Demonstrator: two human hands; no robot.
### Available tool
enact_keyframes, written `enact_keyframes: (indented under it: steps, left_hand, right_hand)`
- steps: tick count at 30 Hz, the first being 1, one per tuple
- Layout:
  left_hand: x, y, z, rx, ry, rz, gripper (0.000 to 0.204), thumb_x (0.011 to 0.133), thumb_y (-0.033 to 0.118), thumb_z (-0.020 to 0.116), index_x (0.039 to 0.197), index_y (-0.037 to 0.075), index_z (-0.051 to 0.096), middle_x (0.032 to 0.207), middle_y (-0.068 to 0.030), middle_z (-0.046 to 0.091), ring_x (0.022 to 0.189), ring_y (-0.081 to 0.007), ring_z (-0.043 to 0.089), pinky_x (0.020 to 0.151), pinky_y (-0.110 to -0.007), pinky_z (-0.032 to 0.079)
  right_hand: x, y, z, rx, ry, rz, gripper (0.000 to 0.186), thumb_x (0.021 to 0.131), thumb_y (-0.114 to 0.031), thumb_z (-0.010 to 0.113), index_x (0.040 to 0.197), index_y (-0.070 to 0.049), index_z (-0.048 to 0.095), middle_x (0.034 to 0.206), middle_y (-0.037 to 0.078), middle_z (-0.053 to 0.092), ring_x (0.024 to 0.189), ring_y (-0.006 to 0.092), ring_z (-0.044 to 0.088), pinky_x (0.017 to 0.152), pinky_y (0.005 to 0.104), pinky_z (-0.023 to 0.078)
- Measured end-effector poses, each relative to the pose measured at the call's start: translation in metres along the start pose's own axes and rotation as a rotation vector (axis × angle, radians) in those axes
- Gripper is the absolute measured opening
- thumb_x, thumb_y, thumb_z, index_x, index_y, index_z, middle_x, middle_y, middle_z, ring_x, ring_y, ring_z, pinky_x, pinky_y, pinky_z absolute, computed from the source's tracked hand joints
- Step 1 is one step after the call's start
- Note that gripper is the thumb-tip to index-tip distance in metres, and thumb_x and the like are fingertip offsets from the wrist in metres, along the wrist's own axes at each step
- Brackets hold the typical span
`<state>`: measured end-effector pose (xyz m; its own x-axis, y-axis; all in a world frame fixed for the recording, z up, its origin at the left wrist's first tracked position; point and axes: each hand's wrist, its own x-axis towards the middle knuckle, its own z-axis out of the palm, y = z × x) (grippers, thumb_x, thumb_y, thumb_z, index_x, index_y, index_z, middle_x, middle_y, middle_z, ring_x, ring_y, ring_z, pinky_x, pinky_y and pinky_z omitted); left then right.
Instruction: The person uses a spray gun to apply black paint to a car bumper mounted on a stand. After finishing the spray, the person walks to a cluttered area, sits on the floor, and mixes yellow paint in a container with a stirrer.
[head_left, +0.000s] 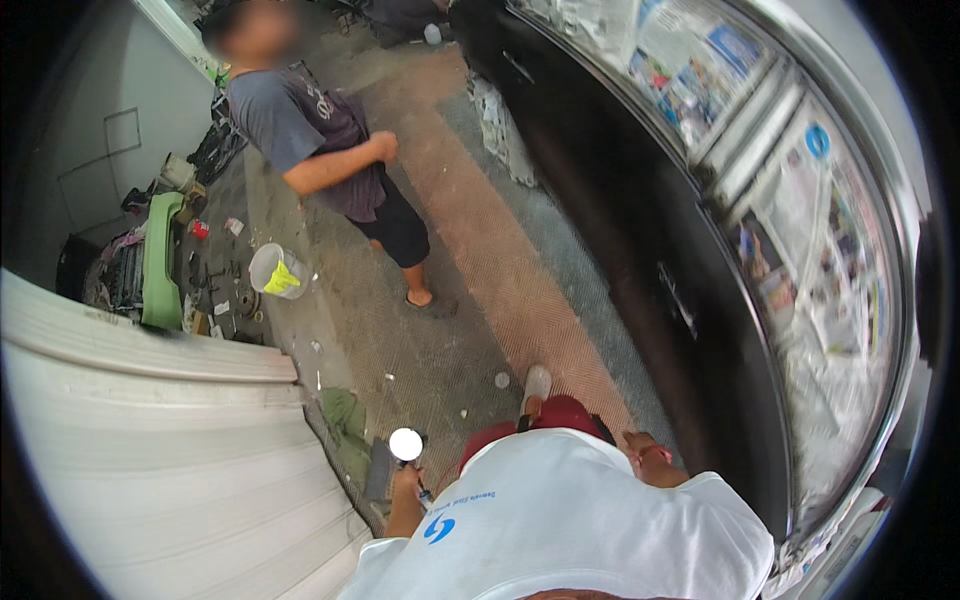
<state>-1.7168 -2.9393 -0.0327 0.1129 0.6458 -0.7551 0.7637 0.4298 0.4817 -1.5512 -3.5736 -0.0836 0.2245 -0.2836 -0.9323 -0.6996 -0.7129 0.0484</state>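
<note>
My left hand [408, 482] hangs low at my left side with its fingers wrapped round the handle of a spray gun. The gun carries a round white cup [405, 444] on top; its nozzle end is hard to make out. On my other side, my right hand [643, 444] hangs beside my hip, a red band at its wrist. Its fingers look loosely apart, and nothing shows in them. That hand is nearest to the glossy black side of a car [640, 270] and appears apart from it. Newspaper [700, 85] and clear plastic cover the car's windows.
A person in a grey shirt [290, 120] stands ahead to the left. Near them is a white bucket with a yellow cloth [277, 272]. A green panel [160, 260] and clutter lie farther left. A white ribbed shutter [150, 410] borders my left, with green cloth [345, 420] beside it.
</note>
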Motion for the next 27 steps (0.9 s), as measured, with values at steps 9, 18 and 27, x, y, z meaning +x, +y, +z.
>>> enact_keyframes:
  steps: [9, 18, 27]
  left_hand:
    - [-0.034, 0.187, 0.117, 0.087, -0.107, -0.193, 0.044, 0.103, 0.017, 0.057, 0.143, -0.003, 0.059, 0.124, -0.0119, 0.067, 0.082, -0.0198, 0.064, 0.077, -0.036, 0.055]
    - [0.114, 0.414, 0.204, 0.145, -0.183, -0.195, 0.041, 0.104, 0.019, 0.057, 0.14, -0.001, 0.061, 0.119, -0.0102, 0.068, 0.084, -0.0197, 0.066, 0.078, -0.036, 0.054]
    - [0.264, 0.737, 0.3, -0.089, -0.158, -0.054, 0.031, 0.105, 0.027, 0.058, 0.13, 0.01, 0.065, 0.107, -0.0051, 0.068, 0.082, -0.0171, 0.067, 0.07, -0.036, 0.049]
  right_hand:
    - [-0.039, -0.455, -0.258, 0.023, 0.457, -0.927, 0.06, 0.104, -0.052, 0.057, 0.13, 0.001, 0.068, 0.131, 0.028, 0.068, 0.126, 0.0433, 0.064, 0.106, 0.0477, 0.05]
    - [0.048, -0.629, -0.28, -0.334, 0.217, -0.577, 0.055, 0.107, -0.048, 0.049, 0.13, -0.002, 0.069, 0.111, 0.02, 0.074, 0.088, 0.0308, 0.073, 0.083, 0.0456, 0.057]
    - [0.047, -0.773, -0.307, 0.054, -0.078, -0.418, 0.059, 0.109, -0.055, 0.044, 0.13, -0.005, 0.067, 0.105, 0.012, 0.068, 0.081, 0.0239, 0.069, 0.066, 0.0414, 0.059]
